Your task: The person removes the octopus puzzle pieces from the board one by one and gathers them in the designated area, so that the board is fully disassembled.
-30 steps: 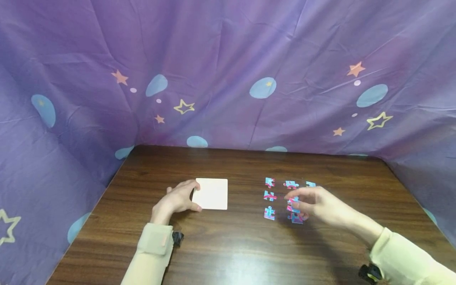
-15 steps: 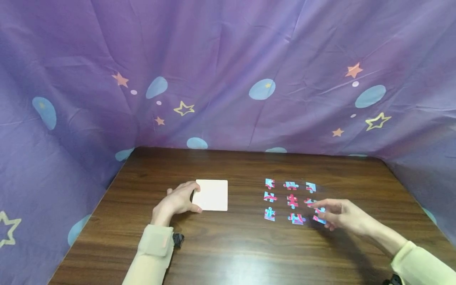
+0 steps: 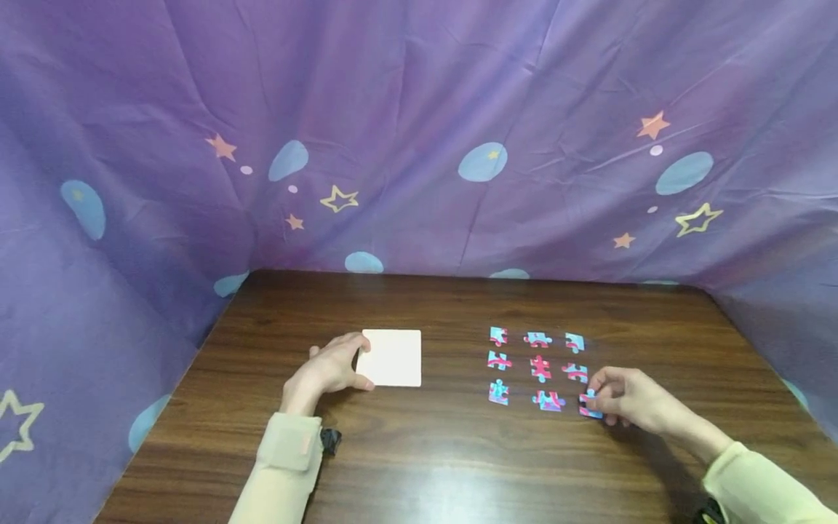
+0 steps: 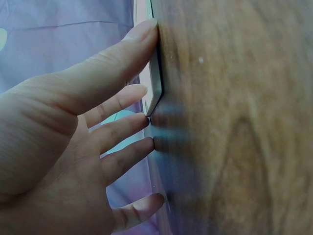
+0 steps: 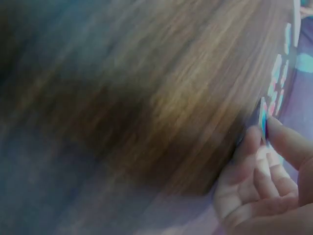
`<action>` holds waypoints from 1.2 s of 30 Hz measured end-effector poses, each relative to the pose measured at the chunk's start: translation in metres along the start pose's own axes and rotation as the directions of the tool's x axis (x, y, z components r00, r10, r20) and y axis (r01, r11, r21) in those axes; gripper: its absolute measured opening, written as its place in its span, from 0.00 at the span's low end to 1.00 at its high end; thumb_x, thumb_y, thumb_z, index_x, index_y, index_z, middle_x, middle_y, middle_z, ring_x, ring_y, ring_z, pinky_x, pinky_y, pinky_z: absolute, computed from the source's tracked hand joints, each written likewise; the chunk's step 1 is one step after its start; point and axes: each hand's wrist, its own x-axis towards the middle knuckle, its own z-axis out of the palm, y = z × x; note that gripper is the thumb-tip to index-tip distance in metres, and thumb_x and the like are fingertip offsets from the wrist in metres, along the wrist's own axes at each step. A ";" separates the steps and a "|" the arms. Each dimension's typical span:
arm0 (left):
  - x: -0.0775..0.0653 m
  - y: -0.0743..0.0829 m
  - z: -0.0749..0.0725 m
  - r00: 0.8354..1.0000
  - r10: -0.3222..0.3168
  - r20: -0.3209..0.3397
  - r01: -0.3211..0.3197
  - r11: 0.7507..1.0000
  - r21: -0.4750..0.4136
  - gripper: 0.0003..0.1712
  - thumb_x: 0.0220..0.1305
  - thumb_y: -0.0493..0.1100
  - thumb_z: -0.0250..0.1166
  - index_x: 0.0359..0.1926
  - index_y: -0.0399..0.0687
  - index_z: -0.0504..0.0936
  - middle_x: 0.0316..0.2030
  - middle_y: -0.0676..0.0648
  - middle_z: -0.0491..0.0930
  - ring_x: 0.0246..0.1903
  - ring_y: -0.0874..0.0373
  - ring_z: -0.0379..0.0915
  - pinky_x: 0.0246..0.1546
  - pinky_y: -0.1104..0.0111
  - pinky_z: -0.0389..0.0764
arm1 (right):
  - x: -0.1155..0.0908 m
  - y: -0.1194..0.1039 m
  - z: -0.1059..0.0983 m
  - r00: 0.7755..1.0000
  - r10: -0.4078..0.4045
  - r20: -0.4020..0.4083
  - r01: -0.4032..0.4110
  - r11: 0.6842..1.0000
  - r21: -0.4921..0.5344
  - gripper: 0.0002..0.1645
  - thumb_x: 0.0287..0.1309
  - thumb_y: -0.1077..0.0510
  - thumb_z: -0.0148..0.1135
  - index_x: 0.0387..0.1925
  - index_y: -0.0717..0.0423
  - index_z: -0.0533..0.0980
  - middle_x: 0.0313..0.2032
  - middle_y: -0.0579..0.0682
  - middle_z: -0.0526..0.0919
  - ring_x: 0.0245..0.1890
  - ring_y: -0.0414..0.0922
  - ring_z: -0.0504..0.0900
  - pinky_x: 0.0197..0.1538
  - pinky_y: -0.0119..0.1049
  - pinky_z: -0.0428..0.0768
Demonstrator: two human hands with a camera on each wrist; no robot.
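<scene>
In the head view my left hand (image 3: 327, 367) lies at the left side of a white square board (image 3: 395, 358), thumb and index finger at its two left corners. The left wrist view shows the thumb on the board's edge (image 4: 154, 73) and the other fingers spread, tips down at the table. To the right, my right hand (image 3: 631, 400) pinches a blue-and-pink jigsaw puzzle piece (image 3: 591, 410) between thumb and index finger. This puzzle piece (image 5: 263, 120) appears edge-on in the right wrist view. It sits at the near right corner of a spaced grid of puzzle pieces (image 3: 540, 369).
The brown wooden table (image 3: 419, 451) is backed by a purple cloth (image 3: 419, 131) with stars and blue ovals, which also hangs at both sides. A strip of table separates the board from the grid's left column, where a puzzle piece (image 3: 499, 393) lies nearest me.
My right hand has moved right from the middle of the grid to its near right corner. The pinched puzzle piece has turned straighter over the last half second. My left hand has stayed at the board.
</scene>
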 end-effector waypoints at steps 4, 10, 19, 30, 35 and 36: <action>0.000 0.000 0.001 1.000 -0.004 0.005 0.004 1.000 -0.008 0.35 0.49 0.49 0.77 0.58 0.49 0.73 0.71 0.41 0.60 0.70 0.43 0.52 0.63 0.30 0.44 | 0.002 -0.002 0.004 0.998 0.033 -0.058 -0.039 0.993 -0.108 0.15 0.55 0.55 0.71 0.37 0.58 0.75 0.21 0.48 0.80 0.17 0.43 0.77 0.18 0.34 0.73; -0.002 -0.001 -0.001 1.000 -0.023 -0.014 0.023 1.000 -0.003 0.35 0.48 0.50 0.78 0.57 0.50 0.74 0.71 0.41 0.61 0.70 0.43 0.53 0.63 0.30 0.45 | 0.011 -0.004 0.005 0.995 0.026 -0.092 -0.040 0.987 -0.153 0.20 0.50 0.53 0.74 0.33 0.58 0.71 0.19 0.46 0.77 0.14 0.43 0.74 0.17 0.34 0.73; -0.003 0.000 0.000 0.999 -0.008 -0.034 0.008 1.000 -0.004 0.35 0.47 0.49 0.78 0.55 0.50 0.74 0.70 0.41 0.62 0.70 0.44 0.54 0.63 0.30 0.45 | 0.011 0.001 0.004 0.988 0.017 -0.151 -0.058 0.960 -0.275 0.27 0.48 0.44 0.74 0.26 0.54 0.65 0.16 0.38 0.63 0.15 0.35 0.62 0.18 0.31 0.63; 0.001 0.005 -0.002 0.998 0.015 -0.053 -0.015 1.000 -0.001 0.34 0.46 0.49 0.79 0.54 0.50 0.75 0.68 0.42 0.65 0.68 0.44 0.57 0.62 0.31 0.47 | 0.003 0.004 -0.019 0.993 0.114 0.041 -0.117 0.991 0.060 0.27 0.74 0.47 0.46 0.23 0.62 0.63 0.15 0.46 0.67 0.13 0.36 0.63 0.14 0.23 0.59; 0.000 0.003 -0.001 0.999 0.009 -0.035 -0.009 1.000 0.000 0.34 0.45 0.49 0.79 0.53 0.50 0.75 0.68 0.41 0.64 0.68 0.44 0.57 0.62 0.30 0.48 | -0.003 -0.001 -0.019 0.994 0.087 0.065 -0.093 0.991 0.093 0.25 0.75 0.49 0.46 0.26 0.64 0.65 0.16 0.47 0.70 0.14 0.37 0.66 0.14 0.24 0.63; -0.001 0.003 -0.001 0.999 0.009 -0.038 -0.009 1.000 0.005 0.33 0.45 0.49 0.79 0.53 0.50 0.75 0.68 0.41 0.64 0.68 0.44 0.57 0.62 0.30 0.48 | -0.004 -0.002 -0.018 0.995 0.078 0.054 -0.083 0.992 0.094 0.24 0.74 0.49 0.47 0.26 0.64 0.66 0.17 0.47 0.71 0.14 0.36 0.66 0.14 0.25 0.64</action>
